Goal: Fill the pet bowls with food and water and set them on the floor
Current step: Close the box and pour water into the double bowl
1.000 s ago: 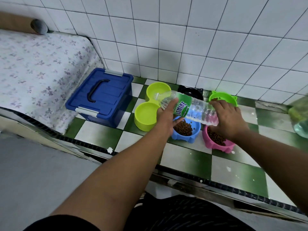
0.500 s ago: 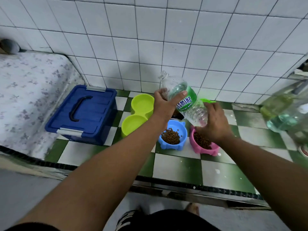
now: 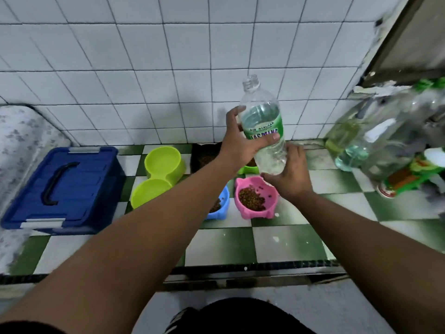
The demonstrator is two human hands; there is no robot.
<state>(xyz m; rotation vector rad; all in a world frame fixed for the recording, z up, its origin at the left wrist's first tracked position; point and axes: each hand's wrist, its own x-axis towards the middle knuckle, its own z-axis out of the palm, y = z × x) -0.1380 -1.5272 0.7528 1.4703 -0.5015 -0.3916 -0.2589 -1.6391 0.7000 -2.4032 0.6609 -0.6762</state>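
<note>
The water bottle (image 3: 262,116) is clasped round its label by the left grip (image 3: 240,148) and cupped at its base by the right grip (image 3: 291,174), held upright, uncapped and part full above the desk (image 3: 277,239). Kibble is seen in the pink bowl (image 3: 252,198) and the blue bowl (image 3: 221,203). Watering is judged in hand; next, a slow tilt over the lime double bowl (image 3: 159,174) is called for.
</note>
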